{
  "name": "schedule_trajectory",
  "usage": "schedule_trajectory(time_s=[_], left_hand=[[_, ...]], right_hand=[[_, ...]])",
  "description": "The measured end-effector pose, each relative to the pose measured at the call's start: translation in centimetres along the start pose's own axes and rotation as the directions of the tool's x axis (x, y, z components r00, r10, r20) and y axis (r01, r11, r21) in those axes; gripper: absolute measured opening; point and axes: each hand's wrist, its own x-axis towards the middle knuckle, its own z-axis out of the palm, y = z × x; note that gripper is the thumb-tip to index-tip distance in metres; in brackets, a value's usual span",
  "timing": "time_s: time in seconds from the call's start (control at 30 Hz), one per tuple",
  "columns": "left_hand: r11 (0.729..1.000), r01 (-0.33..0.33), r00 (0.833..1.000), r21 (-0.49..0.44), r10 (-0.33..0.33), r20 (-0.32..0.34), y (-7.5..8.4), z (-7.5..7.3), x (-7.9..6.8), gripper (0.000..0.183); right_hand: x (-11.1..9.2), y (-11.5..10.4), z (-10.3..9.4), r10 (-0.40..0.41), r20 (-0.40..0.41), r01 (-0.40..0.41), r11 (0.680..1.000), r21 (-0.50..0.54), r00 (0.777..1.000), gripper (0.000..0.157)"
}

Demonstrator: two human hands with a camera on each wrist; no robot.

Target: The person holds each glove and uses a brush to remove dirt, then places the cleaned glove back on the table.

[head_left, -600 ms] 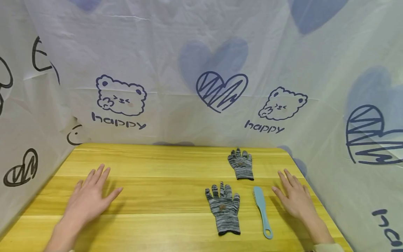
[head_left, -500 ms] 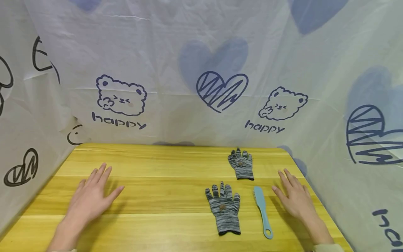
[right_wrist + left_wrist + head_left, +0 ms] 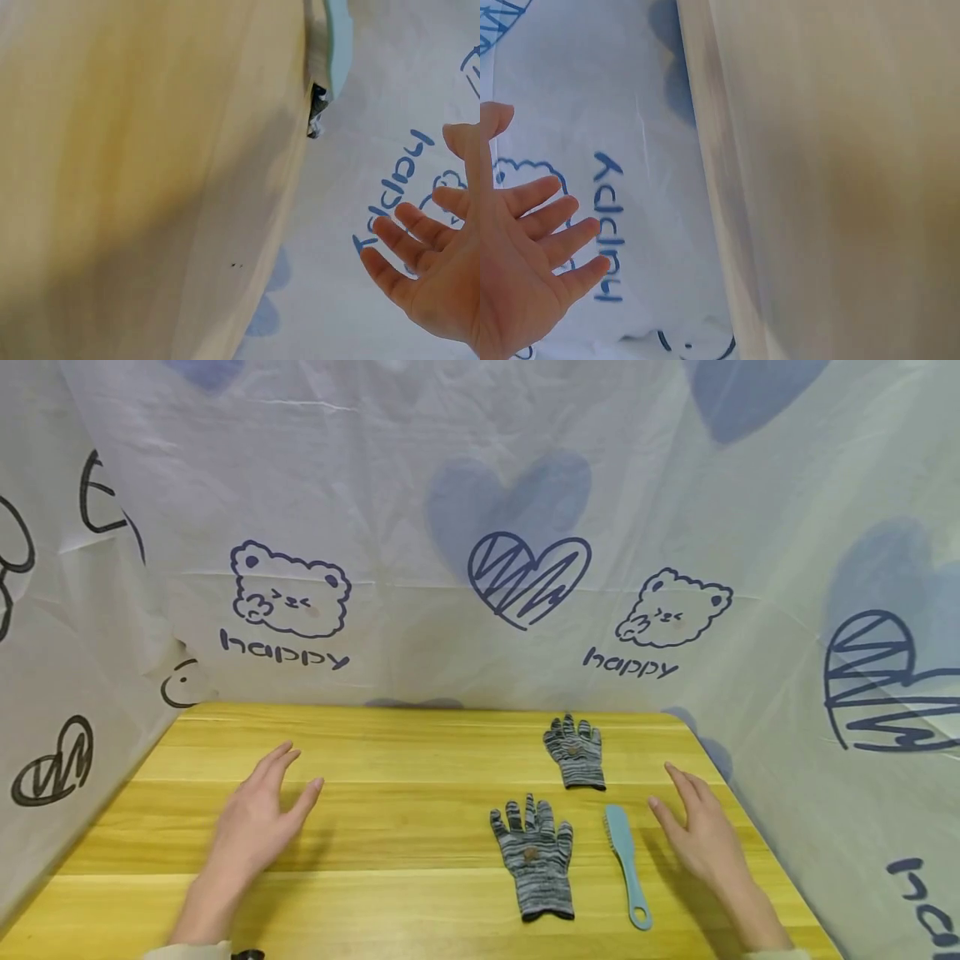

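Note:
My left hand [image 3: 258, 822] hovers over the left part of the table, fingers extended and thumb spread, holding nothing. On the right side my right hand [image 3: 705, 839] is likewise held with fingers apart and nothing in it. Beside it lies a light-blue brush [image 3: 626, 864] with bristles facing left and a hole at its handle end. A grey-and-black knit glove [image 3: 536, 864] lies flat left of the brush, fingers pointing away from me. Farther back is a matching glove [image 3: 576, 752]. Each glove has a brown spot [image 3: 531, 853]. The right wrist view catches the brush [image 3: 340, 49] at its top edge.
The wooden table [image 3: 360, 827] ends at a white curtain [image 3: 405, 643] printed with hearts and bears, which also hangs along both sides. A dark band [image 3: 247, 954] shows by the left sleeve [image 3: 191, 952].
My left hand has moved right, toward the middle of the table, and turned partly onto its side. The right hand has turned slightly. Gloves and brush lie where they were.

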Motion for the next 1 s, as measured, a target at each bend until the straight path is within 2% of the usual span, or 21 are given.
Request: schedule_trajectory(time_s=[0.17, 0.33, 0.6, 0.83, 1.0], left_hand=[[0.997, -0.015, 1.000, -0.070, 0.015, -0.003, 1.9, 1.2, 0.7, 0.065], [0.990, -0.024, 0.999, -0.136, 0.030, 0.042, 3.7, 2.7, 1.5, 0.064], [0.974, -0.102, 0.987, -0.200, 0.124, 0.101, 6.5, 5.6, 2.5, 0.061], [0.960, -0.182, 0.963, -0.214, 0.218, 0.161, 8.5, 7.7, 3.0, 0.062], [0.943, -0.246, 0.927, -0.224, 0.296, 0.230, 9.7, 9.0, 3.2, 0.063]], right_hand=[[-0.4, -0.9, -0.2, 0.009, -0.021, -0.008, 0.999, 0.044, 1.000, 0.067], [-0.9, -1.7, -0.2, -0.028, -0.020, 0.029, 0.997, 0.065, 0.999, 0.060], [-1.8, -2.5, 0.4, -0.076, 0.004, 0.076, 0.995, 0.059, 0.997, 0.053], [-2.6, -3.0, 0.9, -0.093, 0.060, 0.089, 0.994, 0.060, 0.994, 0.052], [-3.0, -3.4, 0.9, -0.074, 0.153, 0.063, 0.995, 0.076, 0.985, 0.052]])
